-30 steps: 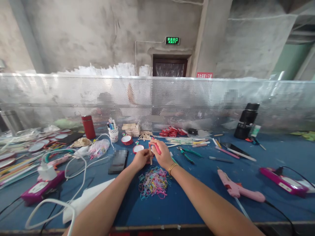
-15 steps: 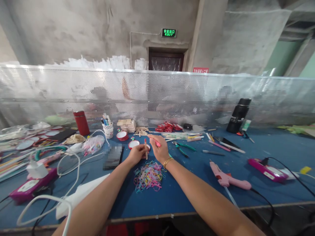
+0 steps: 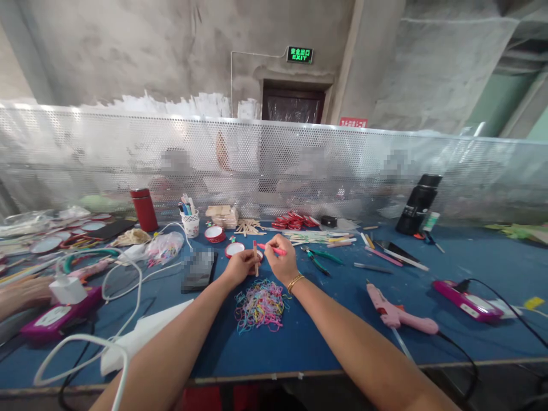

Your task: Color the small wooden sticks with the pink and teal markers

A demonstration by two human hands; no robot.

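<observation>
Head view shows the left hand (image 3: 241,266) with its fingertips pinched close on a flat wooden stick (image 3: 256,262). The stick stands almost straight up over the surface (image 3: 308,348), between its near and far edges, and its top end is red. The right hand (image 3: 282,261) is curled up small around a red marker (image 3: 279,251), the way you hold a pen to write. The marker points at the top of the stick; I cannot tell if they touch.

The stick looks very light and stiff. It is thin, so it might snap if bent hard. Bare wood should not be slippery. A soft pinch low down seems best, away from the red end. The marker looks light, hard and smooth, so holding it near its tip should stop wobbles.

Toward the near edge, just past the hands, is a pile of colourful bands (image 3: 262,309) that look soft and stretchy. A phone (image 3: 200,272) lies to the left, and green pliers (image 3: 317,263) lie to the right. Farther right, nearer the near edge, is a pink glue gun (image 3: 391,313). By the far edge are a red bottle (image 3: 144,211) and a black bottle (image 3: 418,205). Far left is another person's blurry hand (image 3: 32,291).
</observation>
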